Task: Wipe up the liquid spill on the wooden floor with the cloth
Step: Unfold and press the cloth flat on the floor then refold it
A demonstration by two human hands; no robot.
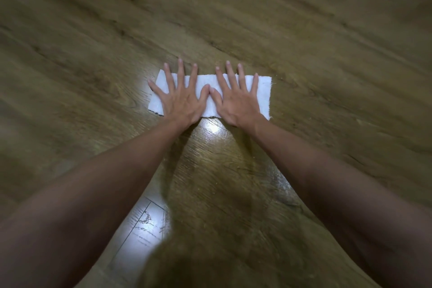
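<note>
— While both hands are pressing flat, why are the fingers spreading?
— Left hand and right hand are pinning the cloth on the floor, far of the wet sheen, likely for even pressure.

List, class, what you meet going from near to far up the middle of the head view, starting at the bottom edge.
Dark shadow → shiny wet patch on the floor → white cloth with the left hand and right hand pressed flat on it → bare floor.
</note>
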